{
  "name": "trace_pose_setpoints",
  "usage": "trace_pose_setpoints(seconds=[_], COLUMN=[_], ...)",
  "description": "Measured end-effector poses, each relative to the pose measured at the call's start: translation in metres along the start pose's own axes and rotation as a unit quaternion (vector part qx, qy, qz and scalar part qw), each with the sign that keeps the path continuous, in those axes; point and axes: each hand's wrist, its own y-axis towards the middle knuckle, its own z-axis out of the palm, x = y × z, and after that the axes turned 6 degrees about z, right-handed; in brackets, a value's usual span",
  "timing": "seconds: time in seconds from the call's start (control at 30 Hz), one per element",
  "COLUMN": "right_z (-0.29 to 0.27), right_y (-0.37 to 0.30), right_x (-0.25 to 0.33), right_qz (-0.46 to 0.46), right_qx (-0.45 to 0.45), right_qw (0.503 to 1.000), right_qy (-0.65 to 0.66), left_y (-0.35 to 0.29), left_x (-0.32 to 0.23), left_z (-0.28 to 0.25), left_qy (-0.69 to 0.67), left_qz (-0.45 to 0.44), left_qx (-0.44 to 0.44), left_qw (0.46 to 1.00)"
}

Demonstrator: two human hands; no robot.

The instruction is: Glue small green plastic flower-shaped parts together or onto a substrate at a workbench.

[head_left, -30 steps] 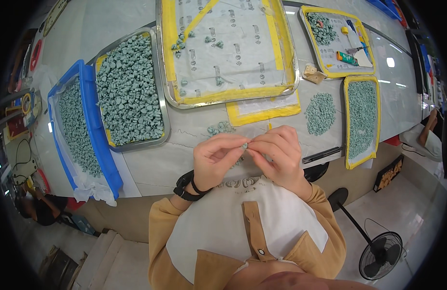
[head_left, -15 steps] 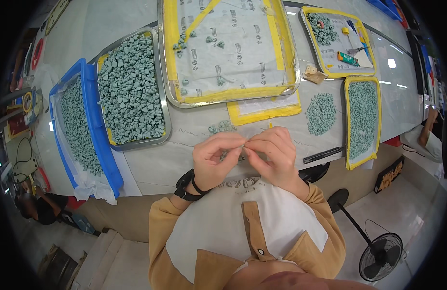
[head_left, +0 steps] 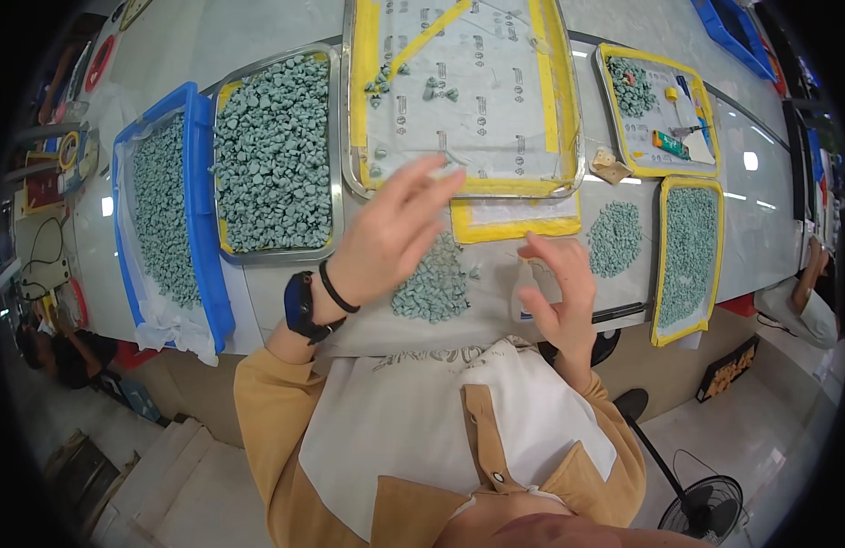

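Observation:
My left hand (head_left: pixel 395 233) reaches over the near edge of the large metal tray (head_left: pixel 477 189), fingers stretched and the thumb mostly hidden. Just past its fingertips, a small green piece (head_left: pixel 452 159) lies on the tray's printed white lining. Under and beside this hand is a loose heap of green stone chips (head_left: pixel 432 292). My right hand (head_left: pixel 565 288) is above the near table edge, thumb and fingers apart, with nothing visible between them. Right beside its thumb stands a translucent whitish object (head_left: pixel 523 288), perhaps a bottle, partly covered.
At left are a blue crate (head_left: pixel 200 219) and a metal tray (head_left: pixel 336 146), both full of green chips. A chip pile (head_left: pixel 614 239), yellow-edged tray (head_left: pixel 662 265), black tweezers-like tool (head_left: pixel 619 312) and tool tray (head_left: pixel 655 172) are at right. A floor fan (head_left: pixel 710 502) stands below.
My hands, earlier pinched together in front of my chest, have separated. The left has moved up and left to the large tray; the right has opened and shifted right. The view has shifted slightly.

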Motion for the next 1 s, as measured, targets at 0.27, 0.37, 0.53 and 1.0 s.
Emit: trace_pose_setpoints(seconds=[0.27,0.37,0.53,1.0], right_z=[-0.016,-0.011,-0.016,0.017], right_y=[-0.014,-0.010,-0.006,-0.031], right_x=[0.006,0.004,0.001,-0.018], right_qz=[0.100,0.088,0.044,-0.071], right_qx=[0.235,0.239,0.183,-0.028], right_qw=[0.956,0.959,0.981,0.938], right_qy=[-0.146,-0.122,0.053,0.337], left_y=[-0.040,-0.041,-0.049,-0.047], left_x=[0.008,0.009,0.016,-0.028], left_z=[0.037,0.037,0.037,0.012], left_qy=[0.161,0.157,0.116,-0.242], left_qz=[-0.005,-0.004,-0.002,-0.073], left_qx=[0.052,0.045,0.006,0.055], left_qw=[0.986,0.987,0.993,0.966])
